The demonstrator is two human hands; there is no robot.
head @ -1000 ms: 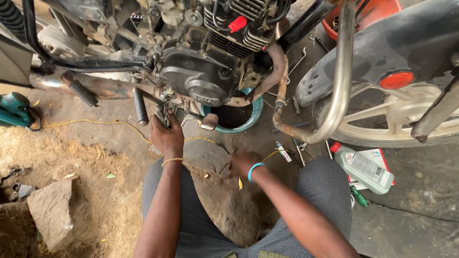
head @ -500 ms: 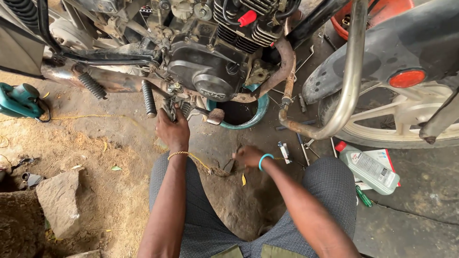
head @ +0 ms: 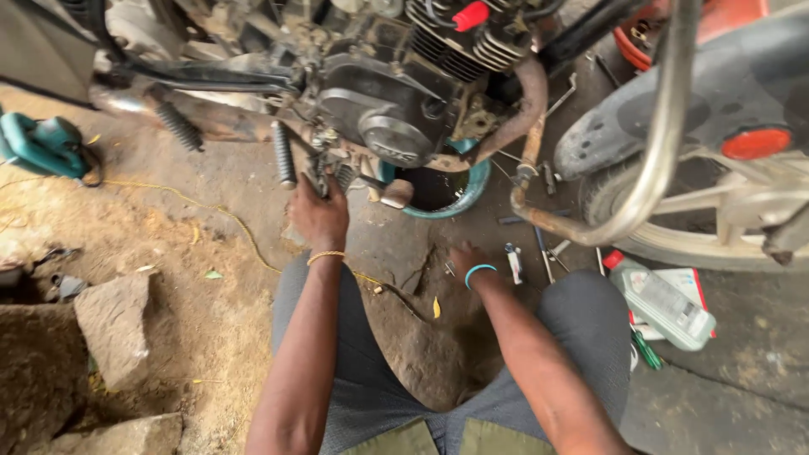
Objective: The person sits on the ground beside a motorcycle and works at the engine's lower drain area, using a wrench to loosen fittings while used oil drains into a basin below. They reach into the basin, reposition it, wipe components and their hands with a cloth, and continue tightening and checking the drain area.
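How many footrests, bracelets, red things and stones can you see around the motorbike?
Ribbed black footrests: 2, one at the left, one by the left hand
Bracelets: 2, gold band, blue band at the right hand
Red things: 3, engine cap, bottle cap, round reflector
Grey stones: 2, one bigger, one at the bottom edge
Total: 9

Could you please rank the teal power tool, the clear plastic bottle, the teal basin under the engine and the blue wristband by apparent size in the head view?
1. teal basin, partly hidden
2. clear plastic bottle and teal power tool: look alike; tool is cut off
3. blue wristband
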